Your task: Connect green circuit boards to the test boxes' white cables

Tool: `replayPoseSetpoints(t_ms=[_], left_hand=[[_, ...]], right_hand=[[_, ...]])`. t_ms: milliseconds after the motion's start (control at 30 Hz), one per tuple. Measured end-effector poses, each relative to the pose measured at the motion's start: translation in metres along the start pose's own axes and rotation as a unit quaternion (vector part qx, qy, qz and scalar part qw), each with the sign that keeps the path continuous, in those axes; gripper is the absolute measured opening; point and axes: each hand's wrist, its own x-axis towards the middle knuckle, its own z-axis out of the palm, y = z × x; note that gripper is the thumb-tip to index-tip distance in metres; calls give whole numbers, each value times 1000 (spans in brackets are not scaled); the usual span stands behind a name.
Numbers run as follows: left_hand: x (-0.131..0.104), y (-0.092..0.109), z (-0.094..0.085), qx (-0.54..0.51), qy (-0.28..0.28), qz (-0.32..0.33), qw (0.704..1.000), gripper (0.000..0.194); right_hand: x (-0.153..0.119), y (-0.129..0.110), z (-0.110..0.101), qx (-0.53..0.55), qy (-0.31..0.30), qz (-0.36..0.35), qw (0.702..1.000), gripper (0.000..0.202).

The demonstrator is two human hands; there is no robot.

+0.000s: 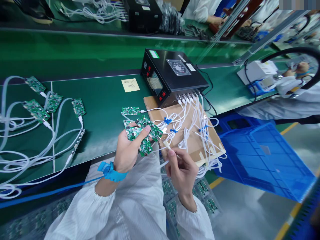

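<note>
A loose bunch of green boards [150,128] is held in the left hand [128,146], over the near edge of the green surface [100,100]. The top board is slanted, with its long way running from far left to near right. A small white plug [166,144] is held just beyond that near right end, by the right hand [182,163]; a small gap is seen between plug and board. The plug is tipped toward the far left.

The left hand is partly closed: its thumb is pressed on top, and the boards are spread out under it. The right hand is pinched, thumb against finger, with the other fingers curled. Both wrists are reached in from the near side. White cables [183,108] are spread over the cardboard [151,103], right of the boards.
</note>
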Motion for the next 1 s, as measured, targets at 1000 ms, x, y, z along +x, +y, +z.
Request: replayPoseSetpoints(t_ms=[1000], left_hand=[[8, 14, -24, 208, -56, 25, 976, 47]], right_hand=[[1, 1, -14, -173, -168, -13, 970, 20]])
